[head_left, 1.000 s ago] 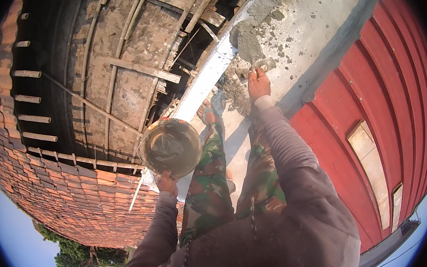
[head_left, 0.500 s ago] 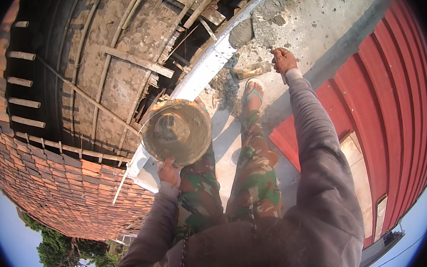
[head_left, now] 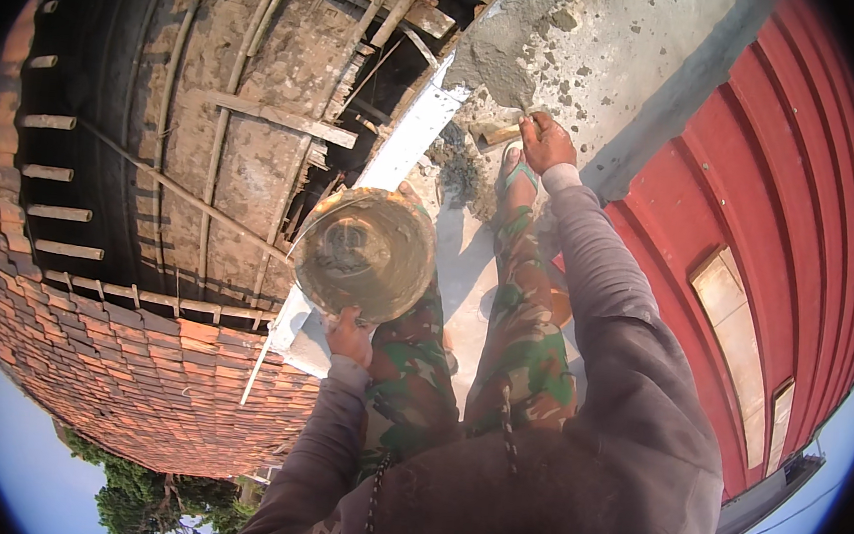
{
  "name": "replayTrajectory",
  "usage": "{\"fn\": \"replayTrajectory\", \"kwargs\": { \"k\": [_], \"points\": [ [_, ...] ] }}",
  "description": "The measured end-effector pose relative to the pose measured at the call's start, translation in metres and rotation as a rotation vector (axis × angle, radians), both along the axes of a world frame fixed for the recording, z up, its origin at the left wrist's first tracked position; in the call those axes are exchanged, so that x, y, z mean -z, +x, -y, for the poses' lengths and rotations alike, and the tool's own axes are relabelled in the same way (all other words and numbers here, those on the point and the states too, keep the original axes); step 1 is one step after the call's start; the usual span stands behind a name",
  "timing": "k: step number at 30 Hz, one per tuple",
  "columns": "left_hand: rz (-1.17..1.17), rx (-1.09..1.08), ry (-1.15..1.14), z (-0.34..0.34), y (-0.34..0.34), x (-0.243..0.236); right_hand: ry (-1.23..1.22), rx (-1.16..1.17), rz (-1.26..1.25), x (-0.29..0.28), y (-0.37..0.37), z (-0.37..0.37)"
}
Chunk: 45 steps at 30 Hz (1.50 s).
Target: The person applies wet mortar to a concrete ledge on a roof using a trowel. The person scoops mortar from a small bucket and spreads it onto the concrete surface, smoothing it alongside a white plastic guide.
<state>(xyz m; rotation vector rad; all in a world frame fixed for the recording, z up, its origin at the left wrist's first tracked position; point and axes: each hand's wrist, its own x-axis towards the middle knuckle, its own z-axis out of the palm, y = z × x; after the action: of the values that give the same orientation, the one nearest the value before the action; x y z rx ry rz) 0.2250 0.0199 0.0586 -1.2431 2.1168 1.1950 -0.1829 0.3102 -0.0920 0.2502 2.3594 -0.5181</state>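
My left hand (head_left: 348,336) grips the near rim of a round bucket (head_left: 410,256), tilted so that its mortar-smeared inside shows. The bucket hangs beside my left leg, over the white ledge edge. My right hand (head_left: 549,142) is closed and reaches forward above my right foot, at the near tip of a patch of wet grey mortar (head_left: 498,67). It seems to hold a trowel, whose blade blends into the mortar and whose handle is mostly covered by my fingers. Just left of that hand lies a pale block-like piece (head_left: 496,133), partly hidden.
I stand on a narrow concrete ledge (head_left: 655,44) with mortar crumbs. Left of its white edge (head_left: 408,145) is a gap, then an opened roof with bamboo poles (head_left: 217,150) and clay tiles (head_left: 138,375). Red metal roofing (head_left: 754,192) slopes along the right, with wooden boards (head_left: 734,311).
My right hand has drawn slightly nearer and left. The grey mortar ahead of it now lies as a smoother, wider patch. The bucket stays in my left hand, and the view has shifted slightly.
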Motion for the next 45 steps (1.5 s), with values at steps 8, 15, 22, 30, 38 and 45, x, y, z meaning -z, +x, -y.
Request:
{"fn": "replayTrajectory", "kwargs": {
  "k": [8,15,22,30,38,45],
  "points": [
    [0.046,0.446,-0.223,0.005,-0.018,-0.016,-0.221,0.342,-0.128,0.056,-0.076,-0.030],
    [-0.052,0.085,0.003,-0.002,-0.005,-0.004,-0.691,1.068,-0.183,0.102,-0.001,-0.008],
    [-0.093,-0.258,0.184,0.003,-0.004,0.005,-0.852,1.253,-0.133,0.166,0.005,0.048],
    [0.101,0.270,-0.083,-0.001,-0.010,-0.009,-0.771,1.030,-0.066,0.155,0.074,0.072],
    [-0.021,0.184,-0.043,-0.005,0.018,0.009,-0.870,0.904,0.064,0.087,0.150,0.090],
    [0.059,0.227,-0.049,-0.013,-0.011,-0.010,-0.502,0.536,-0.174,0.050,0.153,0.117]
  ]
}}
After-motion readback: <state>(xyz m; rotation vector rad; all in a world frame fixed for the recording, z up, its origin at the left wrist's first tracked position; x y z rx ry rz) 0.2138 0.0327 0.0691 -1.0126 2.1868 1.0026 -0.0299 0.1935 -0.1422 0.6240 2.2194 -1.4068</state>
